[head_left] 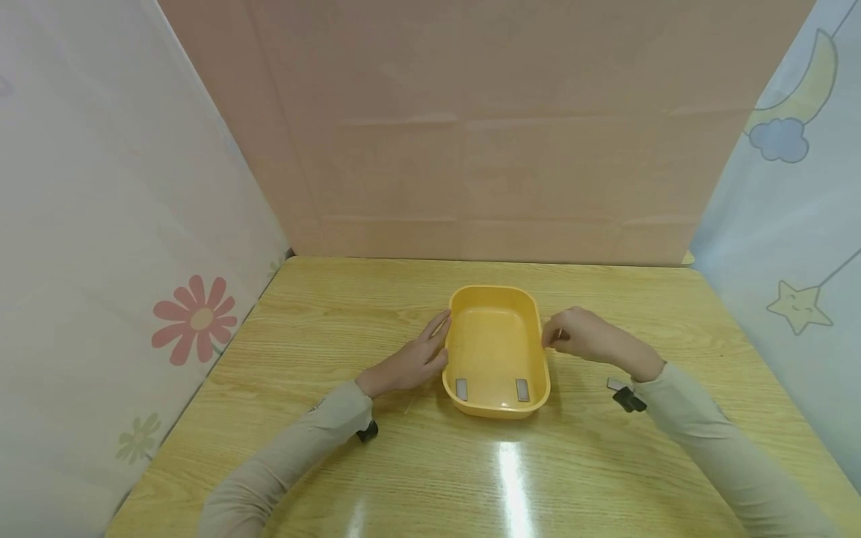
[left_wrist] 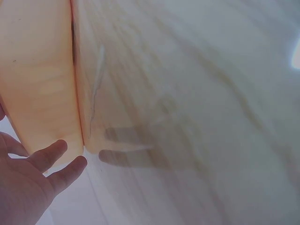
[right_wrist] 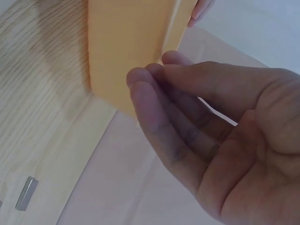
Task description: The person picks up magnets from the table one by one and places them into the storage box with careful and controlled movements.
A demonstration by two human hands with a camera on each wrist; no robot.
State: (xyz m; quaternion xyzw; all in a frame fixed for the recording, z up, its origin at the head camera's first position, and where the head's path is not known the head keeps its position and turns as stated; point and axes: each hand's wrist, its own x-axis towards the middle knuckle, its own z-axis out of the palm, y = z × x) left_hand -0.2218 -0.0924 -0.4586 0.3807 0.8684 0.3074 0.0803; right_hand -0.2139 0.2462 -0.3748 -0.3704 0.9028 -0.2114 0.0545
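Several fingers [left_wrist: 70, 173] of the left hand [head_left: 422, 359] were spread and fairly straight, lying along the left side of a yellow tub [head_left: 494, 336]. At its opposite rim, the fingers [right_wrist: 150, 103] of the right hand [head_left: 585, 334] were curled and gathered close to the thumb; whether they pinched the rim, I could not tell. The tub stood upright on the desk [head_left: 403, 471], between the two sets of fingers. Inside it, nearer the person than the fingers, were a grey piece [head_left: 461, 389] on the left fingers' side and a second grey piece [head_left: 522, 390] on the right fingers' side, well apart. A metallic bar [right_wrist: 26, 193] lay on the desk, apart from the right fingers. Beyond the fingers, past the desk's far edge, was a peach sheet [head_left: 464, 149]. Left of the left fingers, a pale sheet bore a red flower [head_left: 195, 320]; far right of the right fingers showed a yellow moon [head_left: 810, 86].
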